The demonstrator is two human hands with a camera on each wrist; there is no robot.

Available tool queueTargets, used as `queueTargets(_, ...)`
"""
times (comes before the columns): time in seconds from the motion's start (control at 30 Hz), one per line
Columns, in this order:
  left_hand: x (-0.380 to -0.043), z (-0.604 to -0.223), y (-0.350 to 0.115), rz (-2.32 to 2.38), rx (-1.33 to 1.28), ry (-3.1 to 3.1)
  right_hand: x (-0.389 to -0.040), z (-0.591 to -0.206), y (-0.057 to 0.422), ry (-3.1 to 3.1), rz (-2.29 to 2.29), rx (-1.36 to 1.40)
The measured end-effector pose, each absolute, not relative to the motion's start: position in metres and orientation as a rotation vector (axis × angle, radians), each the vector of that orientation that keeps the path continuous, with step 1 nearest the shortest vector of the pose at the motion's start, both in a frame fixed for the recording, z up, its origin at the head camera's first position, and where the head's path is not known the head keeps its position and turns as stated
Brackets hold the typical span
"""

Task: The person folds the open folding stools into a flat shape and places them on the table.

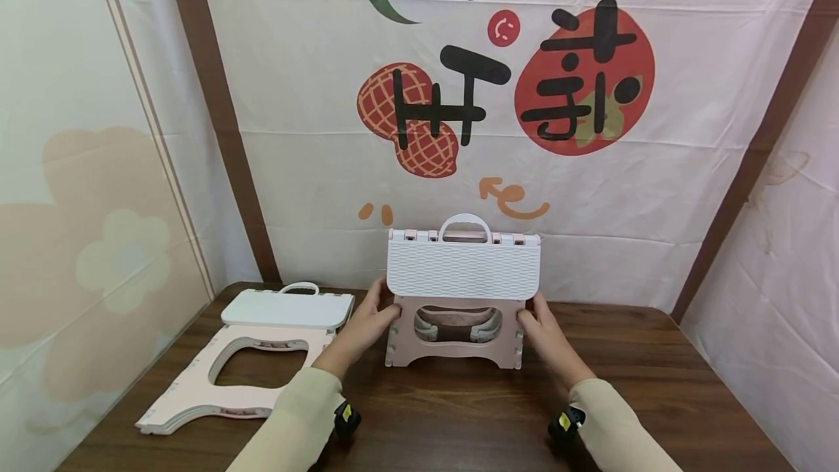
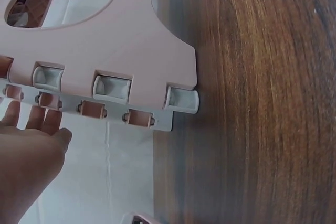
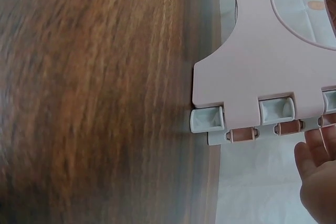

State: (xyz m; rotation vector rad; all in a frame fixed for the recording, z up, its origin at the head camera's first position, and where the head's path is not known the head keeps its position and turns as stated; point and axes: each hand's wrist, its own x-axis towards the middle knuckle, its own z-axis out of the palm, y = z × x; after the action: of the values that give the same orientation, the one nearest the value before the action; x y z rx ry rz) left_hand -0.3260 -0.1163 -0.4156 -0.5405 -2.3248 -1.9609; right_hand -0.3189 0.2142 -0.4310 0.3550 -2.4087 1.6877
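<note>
A folding stool [image 1: 462, 268] with a white woven-textured top, a carry handle and pink legs stands upright on the table between both hands. My left hand [image 1: 365, 326] grips its left edge, with the thumb in front and fingers round the side. On the opposite edge, my right hand [image 1: 548, 335] holds it in the same way. The left wrist view shows fingers [image 2: 38, 119] on the hinged edge of the pink leg panel [image 2: 105, 51]. Fingers [image 3: 317, 145] also meet the hinged side in the right wrist view.
To the left a second folding stool [image 1: 190, 377] lies folded flat on the brown wooden table [image 1: 446, 421], its handle toward the back. Behind the table hangs a white printed cloth [image 1: 301, 130], and more cloth hangs at both sides.
</note>
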Motion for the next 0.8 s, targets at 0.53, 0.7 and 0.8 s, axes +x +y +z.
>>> queueTargets(0.53,-0.3253,-0.4147,-0.1149,-1.963,-0.479,-2.329,-0.3182,-0.4319,0.2120,-2.412,1.702,0.321)
queueTargets(0.7,-0.3256,-0.4129,-0.1152,-1.984,-0.481,-2.318,-0.3191,-0.4329,0.2120,-2.399,1.677,0.314)
queueTargets(0.8,-0.3248,-0.4117,-0.1157,-1.993,-0.477,-2.320,-0.3195,-0.4331,0.2123,-2.399,1.673,0.308)
